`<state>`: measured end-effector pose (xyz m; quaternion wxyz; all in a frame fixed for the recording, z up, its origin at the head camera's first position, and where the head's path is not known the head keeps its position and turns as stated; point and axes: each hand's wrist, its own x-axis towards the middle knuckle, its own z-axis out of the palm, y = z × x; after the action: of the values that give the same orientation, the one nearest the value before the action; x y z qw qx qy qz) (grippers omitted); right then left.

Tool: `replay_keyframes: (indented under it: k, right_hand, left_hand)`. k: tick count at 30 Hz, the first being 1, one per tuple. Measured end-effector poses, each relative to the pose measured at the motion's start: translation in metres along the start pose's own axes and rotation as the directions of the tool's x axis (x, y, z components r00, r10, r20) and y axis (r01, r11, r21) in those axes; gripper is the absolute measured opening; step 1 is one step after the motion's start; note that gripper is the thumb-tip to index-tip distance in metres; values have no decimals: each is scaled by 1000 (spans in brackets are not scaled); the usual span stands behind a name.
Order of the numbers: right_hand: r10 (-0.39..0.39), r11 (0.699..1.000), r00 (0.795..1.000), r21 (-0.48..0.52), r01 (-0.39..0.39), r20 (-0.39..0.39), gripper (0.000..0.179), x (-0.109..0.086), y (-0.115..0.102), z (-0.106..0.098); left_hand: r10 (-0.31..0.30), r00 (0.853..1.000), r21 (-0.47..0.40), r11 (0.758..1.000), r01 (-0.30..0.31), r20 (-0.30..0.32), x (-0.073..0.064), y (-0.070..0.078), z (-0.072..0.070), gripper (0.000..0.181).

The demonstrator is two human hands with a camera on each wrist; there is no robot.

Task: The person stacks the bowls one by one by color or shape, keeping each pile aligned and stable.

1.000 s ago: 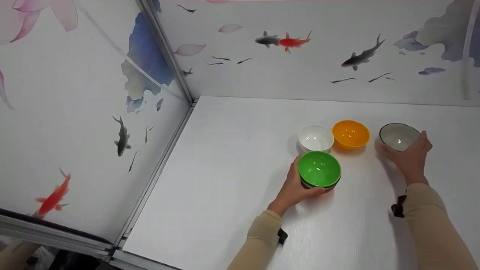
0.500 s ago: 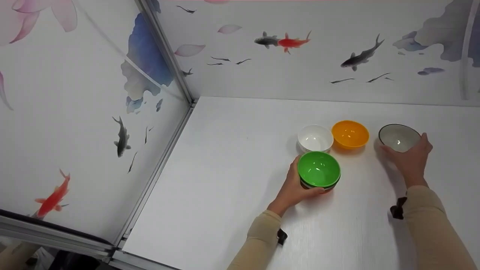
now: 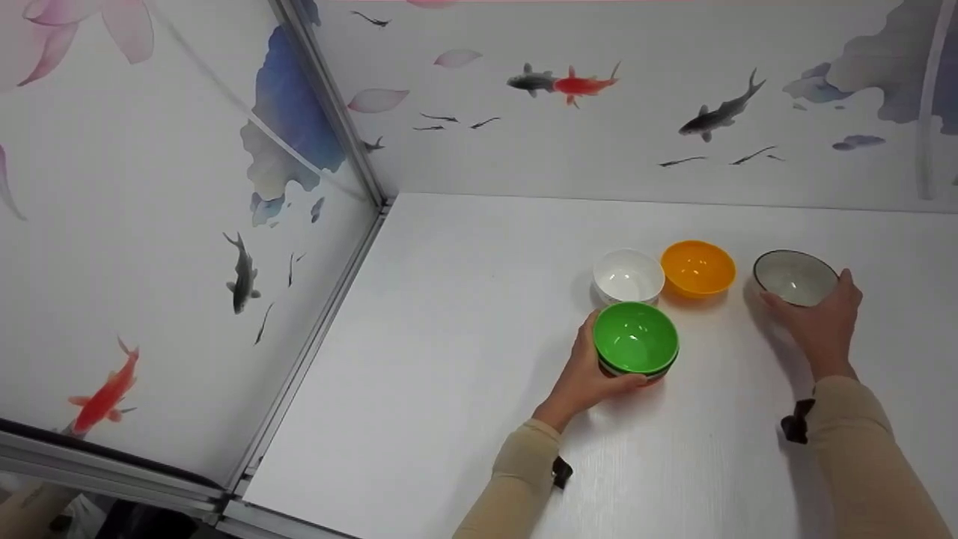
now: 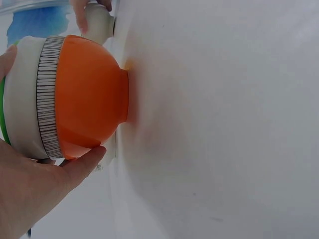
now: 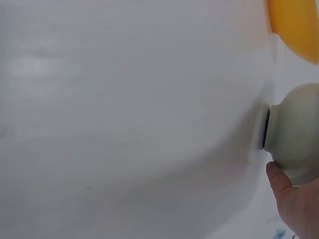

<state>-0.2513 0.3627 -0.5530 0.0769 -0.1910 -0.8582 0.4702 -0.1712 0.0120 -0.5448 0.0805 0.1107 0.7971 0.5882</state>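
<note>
Left hand (image 3: 585, 380) is wrapped round the green-topped bowl stack (image 3: 636, 338), just in front of the white bowl (image 3: 629, 274); sloppy grip could clunk them. Past the yellow bowl (image 3: 698, 268), right hand (image 3: 823, 322) pinches the grey bowl (image 3: 793, 277); one-sided hold might tip it.

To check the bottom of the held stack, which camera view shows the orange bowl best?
The left wrist view, because the orange bowl shows its outer wall and foot from the side. The head view shows only a sliver, below the green bowl; the right wrist view does not show it.
</note>
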Motion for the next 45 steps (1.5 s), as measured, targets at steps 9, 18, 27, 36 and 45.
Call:
replay_keyframes:
  k: [9,18,27,36,45]
  right_hand:
    - [-28,1000,999,2,28,-29,118,-2,-3,0]
    - [-51,999,998,-17,50,-32,119,-4,-2,-1]
    - [-67,997,997,-42,66,-32,117,-4,-1,-5]
    - [-115,993,990,-17,114,-75,114,-9,0,-5]
    - [-110,994,991,-24,108,-83,113,-14,-3,-6]
  left_hand:
    - [5,1000,10,1000,-5,1,0,0,-1,109]
    - [2,1000,16,1000,-2,3,0,0,-1,111]
    - [7,1000,24,1000,-7,2,0,0,-1,112]
    - [0,1000,20,1000,0,4,0,0,-1,110]
    - [2,1000,16,1000,-2,6,0,1,0,110]
